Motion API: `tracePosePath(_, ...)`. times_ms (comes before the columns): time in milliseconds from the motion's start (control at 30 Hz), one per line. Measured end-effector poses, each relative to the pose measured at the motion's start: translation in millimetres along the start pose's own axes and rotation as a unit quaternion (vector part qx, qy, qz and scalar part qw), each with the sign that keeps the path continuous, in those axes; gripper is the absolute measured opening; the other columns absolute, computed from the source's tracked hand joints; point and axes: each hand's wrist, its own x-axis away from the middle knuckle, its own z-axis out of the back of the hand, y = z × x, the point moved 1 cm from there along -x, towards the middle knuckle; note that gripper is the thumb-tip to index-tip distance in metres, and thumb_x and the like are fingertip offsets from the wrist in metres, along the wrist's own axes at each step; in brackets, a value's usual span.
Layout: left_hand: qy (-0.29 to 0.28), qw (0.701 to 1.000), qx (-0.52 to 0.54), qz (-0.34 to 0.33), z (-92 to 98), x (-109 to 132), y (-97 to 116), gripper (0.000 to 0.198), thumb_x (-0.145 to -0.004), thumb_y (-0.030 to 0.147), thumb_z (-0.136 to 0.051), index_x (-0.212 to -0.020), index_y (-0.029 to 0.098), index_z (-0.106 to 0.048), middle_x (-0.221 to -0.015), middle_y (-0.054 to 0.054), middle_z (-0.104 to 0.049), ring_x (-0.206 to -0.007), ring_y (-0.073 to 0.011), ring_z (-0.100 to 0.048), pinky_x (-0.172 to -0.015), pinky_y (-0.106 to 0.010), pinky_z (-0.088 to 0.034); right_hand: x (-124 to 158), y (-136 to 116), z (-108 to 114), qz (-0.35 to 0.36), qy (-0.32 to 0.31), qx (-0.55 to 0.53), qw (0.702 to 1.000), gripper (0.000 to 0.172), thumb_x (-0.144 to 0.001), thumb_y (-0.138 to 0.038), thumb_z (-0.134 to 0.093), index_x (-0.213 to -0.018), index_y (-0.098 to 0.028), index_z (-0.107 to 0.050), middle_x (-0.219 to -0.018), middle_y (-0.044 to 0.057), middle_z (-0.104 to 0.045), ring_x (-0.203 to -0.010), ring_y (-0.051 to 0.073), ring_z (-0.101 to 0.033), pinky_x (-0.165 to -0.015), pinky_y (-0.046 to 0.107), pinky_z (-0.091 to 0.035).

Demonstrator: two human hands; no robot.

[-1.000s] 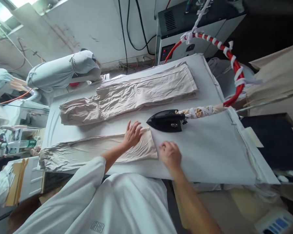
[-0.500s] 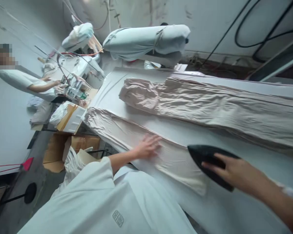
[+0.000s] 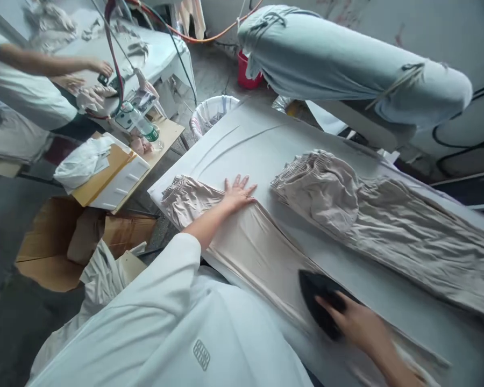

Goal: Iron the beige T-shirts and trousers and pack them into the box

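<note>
A pair of beige trousers (image 3: 262, 252) with a gathered elastic waist lies lengthwise along the near side of the white-covered table. My left hand (image 3: 239, 196) rests flat near its waist end, fingers spread, at the far edge of the cloth. In my right hand (image 3: 358, 322) is a black iron (image 3: 320, 301), its tip pointing up and left, lying on the trouser leg. My fingers wrap round its handle. Beyond, a stack of similar beige trousers (image 3: 387, 220) is laid out, wrinkled at the waist.
A padded, cloth-wrapped pressing arm (image 3: 347, 59) stands behind the table. To the left are an open cardboard box (image 3: 52, 242), a white box (image 3: 121, 174) and a plastic bottle (image 3: 143, 126). A co-worker's hand (image 3: 100, 67) is at another table. A lined basket (image 3: 213, 113) stands past the corner.
My left hand has moved up the trousers toward the waist. The iron is now on the leg, which extends past it to the lower right. The view has shifted.
</note>
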Motion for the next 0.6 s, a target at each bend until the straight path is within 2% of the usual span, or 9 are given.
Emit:
tracePosePath(67,0.015,0.999,0.025,-0.016,4.6,16,-2,0.081,-0.107,0.067,-0.055,-0.178,0.033,-0.036,-0.188,-0.011,-0.016,-0.175,-0.0411,-0.004,-0.132,-0.08,0.006,-44,-102,-25,0.01,-0.06,0.071,0.996,0.043,-0.082,-0.072,-0.075,-0.09,-0.03,-0.078,-0.084,0.011,-0.077,-0.076,0.034,-0.074,-0.07,0.039,-0.055)
tracePosePath(133,0.079,0.996,0.04,-0.013,15.0,49,-27,0.083,-0.106,0.065,-0.056,-0.179,0.031,-0.035,-0.187,-0.013,-0.021,-0.175,-0.0404,-0.007,-0.134,-0.076,0.006,-98,-205,-44,0.039,-0.093,0.136,0.986,0.052,-0.097,-0.074,-0.062,-0.11,-0.027,-0.08,-0.1,0.015,-0.081,-0.095,0.035,-0.077,-0.078,0.037,-0.054)
tracePosePath(167,0.118,0.992,0.043,0.014,21.7,69,-51,0.084,-0.105,0.064,-0.058,-0.179,0.031,-0.033,-0.187,-0.013,-0.021,-0.174,-0.0414,-0.006,-0.134,-0.075,0.007,-125,-254,-48,0.051,-0.097,0.154,0.982,0.057,-0.101,-0.074,-0.056,-0.121,-0.025,-0.079,-0.109,0.017,-0.081,-0.102,0.035,-0.077,-0.08,0.036,-0.053)
tracePosePath(233,0.172,0.974,0.05,0.135,37.3,111,-116,0.087,-0.101,0.06,-0.066,-0.178,0.032,-0.035,-0.185,-0.016,-0.024,-0.172,-0.0456,-0.011,-0.135,-0.075,0.001,-168,-346,-52,0.081,-0.113,0.163,0.977,0.063,-0.107,-0.071,-0.049,-0.131,-0.019,-0.076,-0.117,0.019,-0.08,-0.107,0.034,-0.077,-0.08,0.033,-0.052)
tracePosePath(333,0.131,0.935,0.108,0.312,62.8,157,-227,0.08,-0.093,0.061,-0.078,-0.162,0.029,-0.054,-0.167,-0.023,-0.047,-0.156,-0.0477,-0.041,-0.128,-0.067,-0.029,-188,-460,-69,0.175,-0.18,0.172,0.952,0.062,-0.111,-0.067,-0.048,-0.129,-0.014,-0.074,-0.116,0.019,-0.08,-0.104,0.031,-0.077,-0.079,0.031,-0.051)
tracePosePath(400,0.067,0.935,0.156,0.312,78.0,167,-284,0.074,-0.084,0.066,-0.087,-0.144,0.028,-0.065,-0.151,-0.02,-0.058,-0.141,-0.0434,-0.054,-0.118,-0.057,-0.044,-167,-514,-99,0.245,-0.21,0.21,0.923,0.061,-0.108,-0.068,-0.055,-0.127,-0.014,-0.074,-0.115,0.019,-0.08,-0.104,0.032,-0.077,-0.082,0.032,-0.052)
tracePosePath(467,0.013,0.943,0.182,0.279,89.0,162,-315,0.071,-0.075,0.066,-0.093,-0.13,0.026,-0.07,-0.143,-0.016,-0.061,-0.135,-0.0407,-0.057,-0.113,-0.049,-0.049,-130,-549,-137,0.296,-0.223,0.249,0.895,0.059,-0.106,-0.068,-0.059,-0.127,-0.015,-0.074,-0.118,0.02,-0.08,-0.108,0.034,-0.077,-0.086,0.034,-0.054)
tracePosePath(533,-0.015,0.942,0.189,0.276,96.0,153,-323,0.064,-0.076,0.061,-0.094,-0.122,0.022,-0.073,-0.141,-0.017,-0.063,-0.135,-0.0406,-0.058,-0.113,-0.047,-0.049,-93,-564,-169,0.319,-0.237,0.271,0.877,0.059,-0.108,-0.066,-0.056,-0.131,-0.015,-0.072,-0.121,0.02,-0.079,-0.11,0.033,-0.077,-0.089,0.034,-0.055)
tracePosePath(600,-0.008,0.938,0.195,0.286,101.0,151,-313,0.057,-0.081,0.056,-0.091,-0.119,0.018,-0.074,-0.142,-0.02,-0.064,-0.135,-0.0415,-0.06,-0.113,-0.047,-0.049,-67,-562,-183,0.331,-0.267,0.291,0.857,0.056,-0.109,-0.063,-0.056,-0.133,-0.014,-0.072,-0.123,0.019,-0.079,-0.112,0.032,-0.077,-0.09,0.034,-0.056)
